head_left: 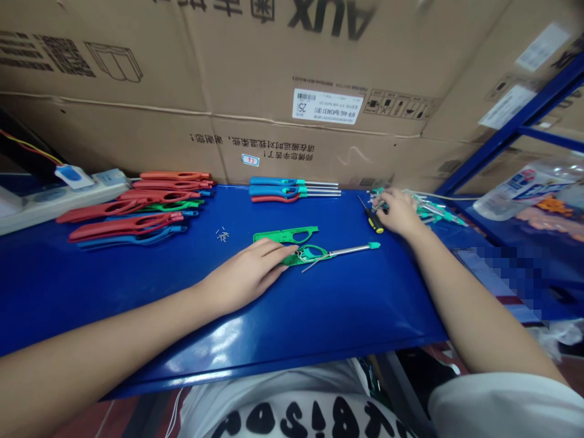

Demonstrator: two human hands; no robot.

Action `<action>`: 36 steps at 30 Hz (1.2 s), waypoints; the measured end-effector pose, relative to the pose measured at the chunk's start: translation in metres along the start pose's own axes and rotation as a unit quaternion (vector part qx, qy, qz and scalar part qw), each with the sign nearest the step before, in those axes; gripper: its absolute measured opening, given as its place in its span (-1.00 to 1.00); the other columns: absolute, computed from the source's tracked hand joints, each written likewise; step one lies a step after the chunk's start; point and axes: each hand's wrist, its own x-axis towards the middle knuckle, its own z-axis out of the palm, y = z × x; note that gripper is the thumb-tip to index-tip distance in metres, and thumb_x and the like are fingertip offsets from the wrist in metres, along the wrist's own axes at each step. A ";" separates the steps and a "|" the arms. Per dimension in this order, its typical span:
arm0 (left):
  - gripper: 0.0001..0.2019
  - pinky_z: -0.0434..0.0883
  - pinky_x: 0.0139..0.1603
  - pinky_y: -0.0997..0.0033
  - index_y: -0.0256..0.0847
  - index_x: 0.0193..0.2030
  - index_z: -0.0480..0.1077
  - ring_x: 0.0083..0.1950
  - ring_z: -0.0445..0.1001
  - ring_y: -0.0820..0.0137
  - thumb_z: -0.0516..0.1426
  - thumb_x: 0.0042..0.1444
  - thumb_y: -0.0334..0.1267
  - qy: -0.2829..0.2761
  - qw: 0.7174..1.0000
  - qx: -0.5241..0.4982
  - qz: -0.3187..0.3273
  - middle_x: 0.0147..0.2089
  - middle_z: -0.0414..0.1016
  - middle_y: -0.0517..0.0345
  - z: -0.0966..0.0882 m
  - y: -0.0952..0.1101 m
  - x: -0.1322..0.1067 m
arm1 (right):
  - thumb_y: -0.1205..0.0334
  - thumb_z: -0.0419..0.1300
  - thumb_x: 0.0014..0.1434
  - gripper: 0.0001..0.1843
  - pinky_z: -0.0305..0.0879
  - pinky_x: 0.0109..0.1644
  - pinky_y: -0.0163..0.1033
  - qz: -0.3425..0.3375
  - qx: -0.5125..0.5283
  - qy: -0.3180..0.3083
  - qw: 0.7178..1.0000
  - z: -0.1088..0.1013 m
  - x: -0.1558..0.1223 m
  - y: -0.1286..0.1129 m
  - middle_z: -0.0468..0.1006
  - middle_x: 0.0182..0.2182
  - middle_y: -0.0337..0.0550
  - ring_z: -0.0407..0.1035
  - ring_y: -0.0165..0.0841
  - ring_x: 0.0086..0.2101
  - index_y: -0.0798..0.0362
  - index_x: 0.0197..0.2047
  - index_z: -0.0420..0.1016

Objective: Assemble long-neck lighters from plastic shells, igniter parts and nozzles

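My left hand (255, 267) is closed over the handle of an opened green gas lighter (314, 252). White wires and a loose thin metal piece show inside its casing, and a metal tube with a teal tip points right. Just behind it lies the other green casing half (287, 235). At the back right, my right hand (399, 210) has bent fingers close together beside a yellow-black screwdriver (374, 220) and at the edge of a pile of teal-tipped metal tubes (431, 210). What those fingers hold, if anything, is hidden.
Red, green and blue lighter casings (150, 207) lie at the left, near a white power strip (104, 185). Small screws (222, 234) lie mid-table. Several assembled lighters (292, 190) sit at the back against a cardboard wall (255, 115). A plastic bottle (524, 188) lies right of the blue frame.
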 end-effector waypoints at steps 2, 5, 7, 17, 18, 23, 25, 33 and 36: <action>-0.63 0.49 0.15 0.11 -0.18 0.32 0.31 0.15 0.48 0.21 0.02 0.42 -0.27 0.000 1.000 0.000 0.000 0.11 0.52 -0.06 0.001 -0.001 0.000 | 0.36 0.14 0.08 -0.80 0.12 0.23 0.32 -0.011 0.003 -0.002 1.000 0.000 0.000 0.003 0.48 0.09 0.11 0.28 0.13 0.15 0.02 -0.20 0.50; -0.63 0.49 0.15 0.11 -0.21 0.31 0.31 0.15 0.47 0.21 0.02 0.42 -0.28 -0.003 1.000 0.004 0.005 0.11 0.52 -0.08 0.000 -0.001 0.001 | 0.36 0.13 0.08 -0.82 0.10 0.19 0.37 -0.036 0.004 -0.004 0.999 0.000 0.001 0.007 0.52 0.04 0.10 0.29 0.14 0.12 0.01 -0.23 0.48; -0.63 0.49 0.15 0.11 -0.21 0.31 0.31 0.15 0.47 0.21 0.02 0.42 -0.28 -0.004 1.000 0.005 0.005 0.10 0.52 -0.08 0.000 0.000 0.001 | 0.36 0.12 0.09 -0.83 0.10 0.18 0.41 -0.044 0.002 -0.008 0.999 0.001 0.000 0.008 0.53 0.04 0.10 0.30 0.15 0.10 0.01 -0.23 0.47; -0.64 0.49 0.14 0.11 -0.19 0.30 0.32 0.14 0.48 0.21 0.02 0.42 -0.30 -0.003 1.000 -0.001 0.005 0.10 0.52 -0.07 0.000 -0.001 0.000 | 0.19 0.17 0.20 -0.93 -0.14 0.28 0.52 -0.056 0.015 0.029 0.998 -0.005 0.002 0.006 0.61 -0.09 0.00 0.37 0.08 0.07 -0.05 -0.26 0.47; -0.64 0.49 0.14 0.11 -0.19 0.30 0.32 0.14 0.48 0.21 0.02 0.41 -0.31 -0.003 1.000 0.000 0.006 0.10 0.52 -0.07 0.000 -0.001 0.000 | 0.16 0.18 0.21 -0.92 -0.21 0.30 0.53 -0.060 0.025 0.036 0.997 -0.007 0.002 0.006 0.62 -0.12 -0.01 0.38 0.07 0.06 -0.05 -0.27 0.48; -0.64 0.48 0.15 0.12 -0.22 0.30 0.32 0.14 0.47 0.22 0.03 0.41 -0.31 -0.002 1.000 0.003 0.009 0.10 0.52 -0.07 0.001 -0.001 0.001 | 0.11 0.24 0.18 -0.82 -0.14 0.25 0.56 -0.053 0.031 0.043 0.997 -0.012 0.003 0.010 0.58 0.00 0.12 0.34 0.16 0.10 -0.03 -0.18 0.55; -0.64 0.49 0.15 0.12 -0.23 0.30 0.32 0.14 0.47 0.21 0.03 0.42 -0.31 -0.003 1.000 0.004 0.010 0.10 0.52 -0.08 0.000 -0.001 0.001 | 0.02 0.27 0.15 -0.75 -0.03 0.22 0.53 -0.031 0.004 0.038 0.999 -0.011 0.001 0.009 0.52 0.03 0.20 0.30 0.23 0.12 0.01 -0.22 0.56; -0.64 0.48 0.16 0.10 -0.23 0.30 0.31 0.14 0.46 0.21 0.02 0.42 -0.31 -0.013 1.000 0.003 0.010 0.11 0.51 -0.06 0.000 -0.001 0.001 | 0.09 0.18 0.20 -0.76 0.12 0.22 0.36 0.065 -0.038 -0.037 0.996 -0.003 0.001 -0.007 0.48 0.05 0.16 0.27 0.17 0.16 0.04 -0.39 0.53; -0.64 0.48 0.16 0.11 -0.24 0.30 0.32 0.14 0.46 0.21 0.02 0.42 -0.32 -0.011 1.000 0.002 0.009 0.11 0.51 -0.07 0.000 -0.002 0.000 | 0.17 0.20 0.16 -0.82 0.14 0.22 0.33 0.075 -0.020 -0.023 0.997 -0.004 0.002 -0.008 0.50 0.02 0.17 0.29 0.15 0.14 0.06 -0.42 0.50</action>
